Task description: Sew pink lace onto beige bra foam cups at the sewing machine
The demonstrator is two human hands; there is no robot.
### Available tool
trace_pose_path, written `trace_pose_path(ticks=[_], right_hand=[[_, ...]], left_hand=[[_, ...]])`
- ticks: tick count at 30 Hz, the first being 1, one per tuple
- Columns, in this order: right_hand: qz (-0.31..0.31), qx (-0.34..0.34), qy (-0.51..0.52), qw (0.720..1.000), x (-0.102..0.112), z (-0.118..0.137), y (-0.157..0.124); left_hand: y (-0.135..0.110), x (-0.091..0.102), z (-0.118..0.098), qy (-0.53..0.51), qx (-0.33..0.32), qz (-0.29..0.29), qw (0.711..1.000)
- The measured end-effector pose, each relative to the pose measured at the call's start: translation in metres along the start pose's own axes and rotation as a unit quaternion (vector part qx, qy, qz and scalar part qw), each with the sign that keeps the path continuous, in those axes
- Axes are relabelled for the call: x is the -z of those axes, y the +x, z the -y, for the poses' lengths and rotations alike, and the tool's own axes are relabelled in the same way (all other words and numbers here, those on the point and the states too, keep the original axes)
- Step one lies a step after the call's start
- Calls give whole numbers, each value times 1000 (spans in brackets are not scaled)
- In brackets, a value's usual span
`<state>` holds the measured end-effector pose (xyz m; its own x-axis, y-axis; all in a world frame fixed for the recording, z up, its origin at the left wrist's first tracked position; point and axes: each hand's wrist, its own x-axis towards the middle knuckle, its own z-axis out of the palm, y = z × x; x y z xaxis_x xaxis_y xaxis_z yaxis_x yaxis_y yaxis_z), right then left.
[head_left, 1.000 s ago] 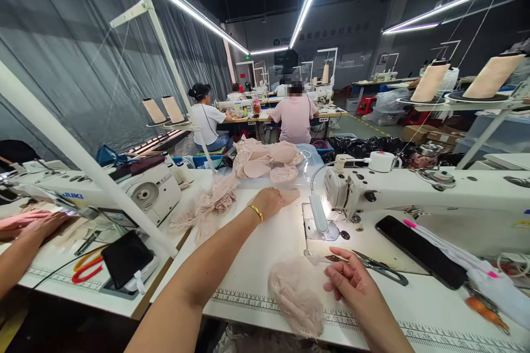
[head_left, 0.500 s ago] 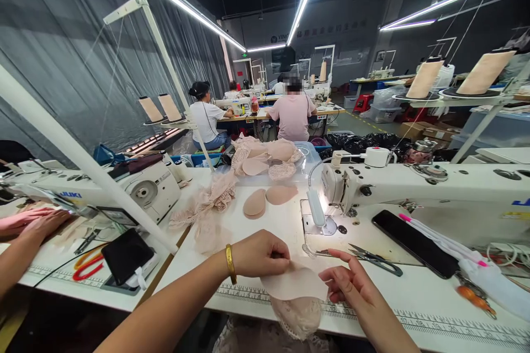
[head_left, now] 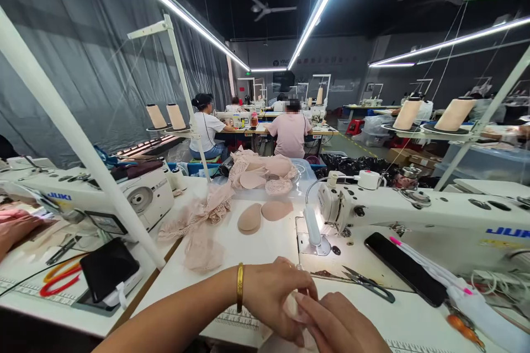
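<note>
The brand name "JUKI" is printed in blue capitals on the white body of the left sewing machine (head_left: 83,198). The same "JUKI" mark, also in blue, is seen on the arm of the right sewing machine (head_left: 414,215). On the far back wall (head_left: 351,55), the pale letters "YIN" can be read before the word is cut off by a ceiling light; the row of characters beside them is too small to read. A ruled measuring scale (head_left: 232,321) is printed along the desk (head_left: 265,242) edge below the left hand (head_left: 275,300), its numbers blurred.
</note>
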<state>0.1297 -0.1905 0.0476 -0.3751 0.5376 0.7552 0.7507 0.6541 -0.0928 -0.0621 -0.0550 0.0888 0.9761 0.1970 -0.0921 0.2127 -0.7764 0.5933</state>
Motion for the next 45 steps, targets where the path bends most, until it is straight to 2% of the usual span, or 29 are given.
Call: trace_pose_path(ticks=[2, 3, 5, 7, 9, 11, 13, 15, 20, 25, 30, 36, 45], right_hand=[[-18, 25, -9, 999, 4, -10, 12], [-29, 32, -6, 999, 3, -17, 17], [-65, 48, -10, 997, -3, -34, 21], [-78, 81, -22, 993, -13, -53, 21], [-63, 116, -39, 990, -23, -71, 20], [-28, 142, -48, 988, -31, -88, 17], [11, 155, -43, 987, -36, -102, 14], [44, 152, -36, 987, -38, -113, 9], [83, 116, -31, 989, -35, -132, -9], [123, 82, -52, 988, -28, -143, -26], [177, 61, -49, 981, -27, -152, -38], [201, 51, -17, 978, -29, -156, -41], [166, 33, 7, 985, -30, -154, -37]], left_hand=[[-1, 13, 0, 27, 65, -20, 997], [-3, 19, 1, 58, 81, -52, 994], [-4, 26, 4, 163, 64, -136, 975], [-3, 25, 11, 294, 10, -197, 935], [2, 15, 20, 390, -29, -204, 898], [10, 1, 30, 419, -47, -157, 893], [22, -11, 39, 412, -74, -101, 902], [37, -18, 46, 409, -103, -80, 903], [72, -25, 71, 412, -82, -91, 903], [78, -36, 92, 393, -86, -148, 903], [78, -42, 95, 396, -98, -171, 897], [83, -43, 91, 389, -70, -179, 901], [83, -40, 86, 331, -42, -150, 931]])
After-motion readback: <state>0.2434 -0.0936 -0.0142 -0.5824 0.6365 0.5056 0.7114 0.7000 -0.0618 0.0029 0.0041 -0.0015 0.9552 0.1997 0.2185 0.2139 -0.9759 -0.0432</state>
